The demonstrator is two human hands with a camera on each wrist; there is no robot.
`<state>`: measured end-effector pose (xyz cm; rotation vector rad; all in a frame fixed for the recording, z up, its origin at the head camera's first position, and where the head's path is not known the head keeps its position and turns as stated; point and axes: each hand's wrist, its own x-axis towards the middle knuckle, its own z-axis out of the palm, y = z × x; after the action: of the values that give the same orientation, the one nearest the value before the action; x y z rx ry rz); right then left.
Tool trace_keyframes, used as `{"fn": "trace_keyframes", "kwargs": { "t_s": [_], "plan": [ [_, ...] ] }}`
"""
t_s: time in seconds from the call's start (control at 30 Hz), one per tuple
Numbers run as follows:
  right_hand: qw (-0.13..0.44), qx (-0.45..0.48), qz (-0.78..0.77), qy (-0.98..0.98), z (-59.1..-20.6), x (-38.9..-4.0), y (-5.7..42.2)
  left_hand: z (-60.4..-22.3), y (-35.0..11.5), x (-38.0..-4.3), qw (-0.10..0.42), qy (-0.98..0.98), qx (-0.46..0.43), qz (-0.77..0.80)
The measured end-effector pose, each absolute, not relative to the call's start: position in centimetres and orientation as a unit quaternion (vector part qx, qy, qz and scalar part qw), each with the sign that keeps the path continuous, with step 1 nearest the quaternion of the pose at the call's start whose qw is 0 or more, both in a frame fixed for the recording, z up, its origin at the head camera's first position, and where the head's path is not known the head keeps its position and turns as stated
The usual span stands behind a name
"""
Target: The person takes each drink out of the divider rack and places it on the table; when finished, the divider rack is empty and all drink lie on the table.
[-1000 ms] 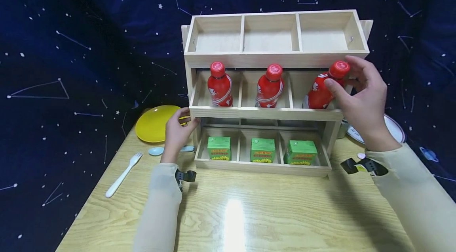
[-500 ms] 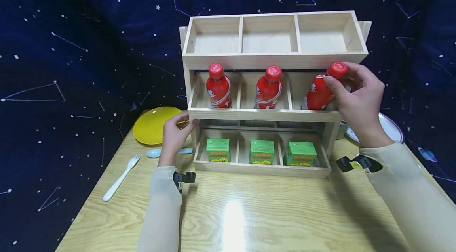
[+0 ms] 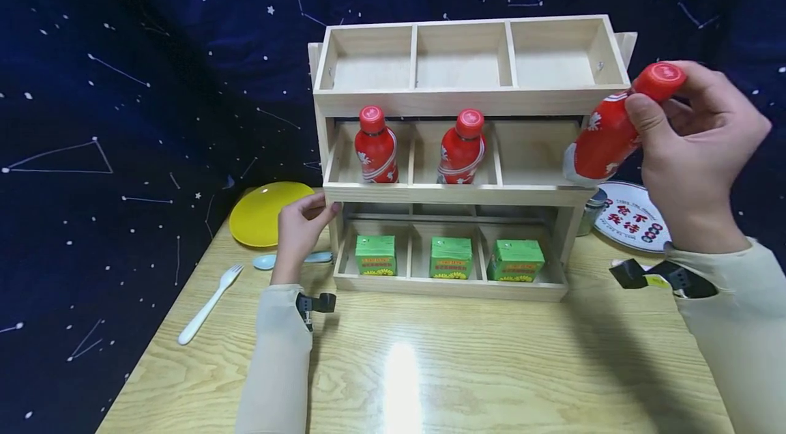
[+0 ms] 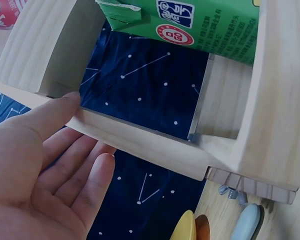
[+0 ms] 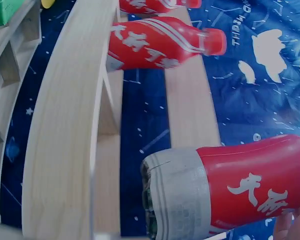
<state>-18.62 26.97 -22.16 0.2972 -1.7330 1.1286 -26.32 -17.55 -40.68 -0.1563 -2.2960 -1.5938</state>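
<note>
My right hand (image 3: pixel 706 147) grips a red bottle (image 3: pixel 608 137) near its red cap, thumb in front. The bottle is tilted, its pale base just above the right end of the middle tier of a wooden shelf rack (image 3: pixel 454 195). In the right wrist view this bottle (image 5: pixel 255 185) lies apart from the tier's front board. My left hand (image 3: pixel 301 233) holds the rack's left side, thumb on one face of a wooden rail (image 4: pixel 140 140) and fingers beneath it. Two more red bottles, one left (image 3: pixel 376 154) and one central (image 3: pixel 462 155), stand in the middle tier.
Green boxes (image 3: pixel 451 258) sit in the bottom tier's compartments. At left lie a yellow plate (image 3: pixel 264 215), a white fork (image 3: pixel 209 308) and a blue spoon (image 3: pixel 265 261). A white plate (image 3: pixel 632 215) and a small jar (image 3: pixel 591 215) are behind the rack's right side.
My right hand has lifted the bottle up and to the right, out of the middle tier's right compartment. My left hand stays at the rack's left side.
</note>
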Motion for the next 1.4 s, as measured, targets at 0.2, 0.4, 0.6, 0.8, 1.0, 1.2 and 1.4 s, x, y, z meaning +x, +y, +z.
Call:
{"fn": "trace_keyframes", "kwargs": {
  "t_s": [0.2, 0.4, 0.6, 0.8, 1.0, 1.2, 1.4],
  "plan": [
    [0.467, 0.034, 0.469, -0.749, -22.4, -16.3, 29.5, -40.6, -17.4, -26.3, 0.182, -0.803, -0.045, -0.565],
    [0.436, -0.038, 0.424, -0.793, -25.1, -15.5, 32.1, -40.8, -17.4, -26.4, 0.186, -0.801, -0.035, -0.568],
    [0.424, -0.047, 0.423, -0.800, -29.3, -16.7, 34.4, -40.8, -17.4, -26.5, 0.185, -0.798, -0.034, -0.572],
    [0.376, -0.087, 0.441, -0.810, -33.2, -18.0, 35.7, -40.6, -17.3, -26.3, 0.176, -0.797, -0.024, -0.577],
    [0.336, -0.105, 0.478, -0.805, -35.3, -19.2, 36.1, -40.6, -17.4, -26.3, 0.176, -0.801, -0.015, -0.572],
    [0.294, -0.123, 0.493, -0.810, -36.8, -20.4, 36.4, -40.6, -17.4, -26.4, 0.178, -0.797, -0.015, -0.577],
    [0.266, -0.147, 0.486, -0.819, -38.2, -21.5, 36.8, -40.5, -17.4, -26.4, 0.171, -0.793, -0.009, -0.584]
  ]
}}
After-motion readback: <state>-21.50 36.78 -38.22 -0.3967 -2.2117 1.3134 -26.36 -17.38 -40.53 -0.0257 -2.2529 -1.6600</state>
